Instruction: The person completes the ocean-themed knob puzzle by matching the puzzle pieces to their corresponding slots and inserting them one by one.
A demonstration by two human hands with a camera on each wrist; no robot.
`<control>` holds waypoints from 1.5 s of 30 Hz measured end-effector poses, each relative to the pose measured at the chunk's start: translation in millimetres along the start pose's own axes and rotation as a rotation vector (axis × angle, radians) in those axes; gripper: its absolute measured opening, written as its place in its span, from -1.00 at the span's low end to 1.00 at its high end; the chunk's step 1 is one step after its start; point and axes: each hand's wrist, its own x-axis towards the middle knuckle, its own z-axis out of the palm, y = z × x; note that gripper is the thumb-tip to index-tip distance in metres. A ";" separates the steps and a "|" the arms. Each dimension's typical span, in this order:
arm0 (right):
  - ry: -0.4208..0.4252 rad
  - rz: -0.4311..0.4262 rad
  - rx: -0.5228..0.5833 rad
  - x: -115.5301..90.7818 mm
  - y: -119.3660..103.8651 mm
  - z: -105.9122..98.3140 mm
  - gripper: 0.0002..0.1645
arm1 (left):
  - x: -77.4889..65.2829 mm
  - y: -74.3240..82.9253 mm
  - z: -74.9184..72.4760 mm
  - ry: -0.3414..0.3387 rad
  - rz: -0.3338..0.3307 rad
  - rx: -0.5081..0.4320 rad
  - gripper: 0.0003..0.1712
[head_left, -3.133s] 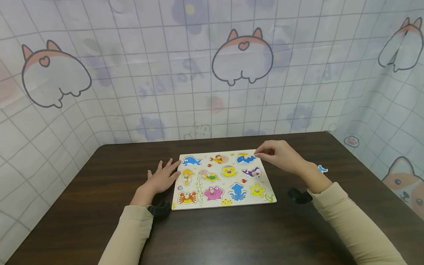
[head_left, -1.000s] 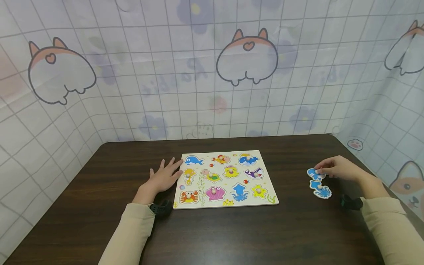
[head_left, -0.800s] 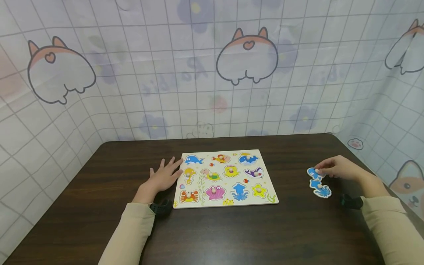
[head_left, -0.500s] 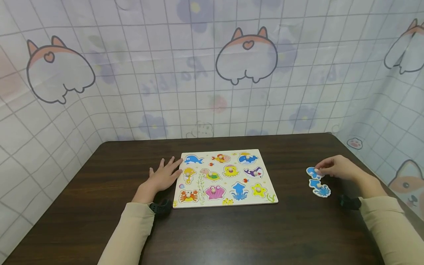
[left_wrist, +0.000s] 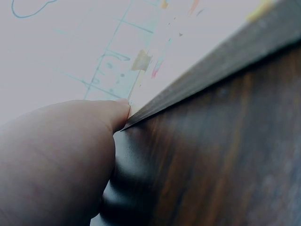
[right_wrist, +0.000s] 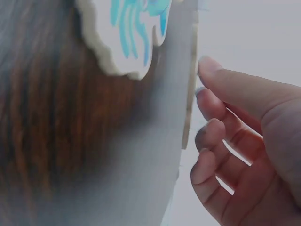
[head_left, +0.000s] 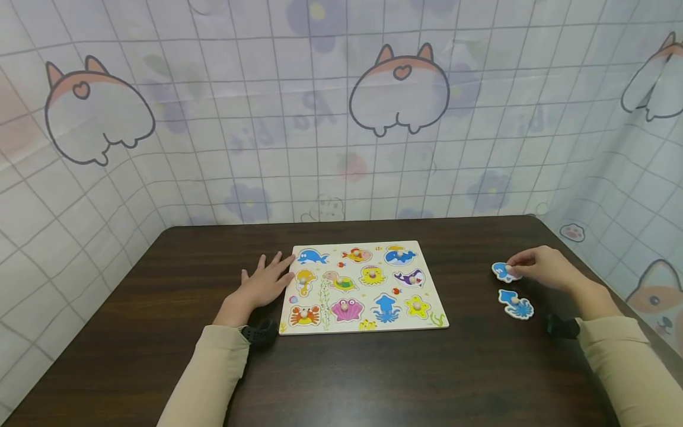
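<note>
A pale wooden peg puzzle board (head_left: 331,296) with sea-animal pictures lies mid-table. Many of its pictures carry a round knob; the blue whale picture (head_left: 312,257) and the blue squid picture (head_left: 386,309) show none. My left hand (head_left: 258,292) is spread flat at the board's left edge, fingertips touching it. Right of the board, my right hand (head_left: 544,270) pinches a blue-and-white puzzle piece (head_left: 501,271) by thumb and index finger; the right wrist view shows this piece (right_wrist: 190,89) edge-on. Just below it on the table lies a blue squid puzzle piece (head_left: 516,305) with a knob.
The dark wooden table (head_left: 373,379) reaches back to a white grid-patterned cloth wall (head_left: 331,118) with cartoon corgis. The cloth also covers the left and right sides. A black band (head_left: 259,335) sits on the left wrist and another (head_left: 562,326) on the right.
My right hand went from the board's top right corner out to the loose pieces, took hold of the blue-and-white piece, and has moved it slightly away from the squid piece. The left hand stayed put.
</note>
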 end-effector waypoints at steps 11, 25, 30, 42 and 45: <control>0.080 -0.022 0.018 4.3 -26.5 -0.5 -0.72 | 0.3 -1.8 0.6 -0.009 0.000 -0.011 -0.28; 0.190 -0.072 0.037 19.6 -74.7 7.5 -0.71 | 3.6 -4.9 1.8 -0.001 0.009 -0.005 -0.29; 0.222 -0.089 0.056 25.2 -90.0 12.9 -0.72 | 2.8 -4.5 1.4 -0.001 0.006 -0.001 -0.29; 0.206 -0.117 0.101 43.8 -122.2 27.0 -0.69 | 1.9 -4.2 0.7 -0.006 0.009 -0.002 -0.30; 0.206 -0.139 0.102 49.0 -129.7 30.7 -0.69 | 1.6 -3.9 0.2 -0.007 0.011 -0.010 -0.30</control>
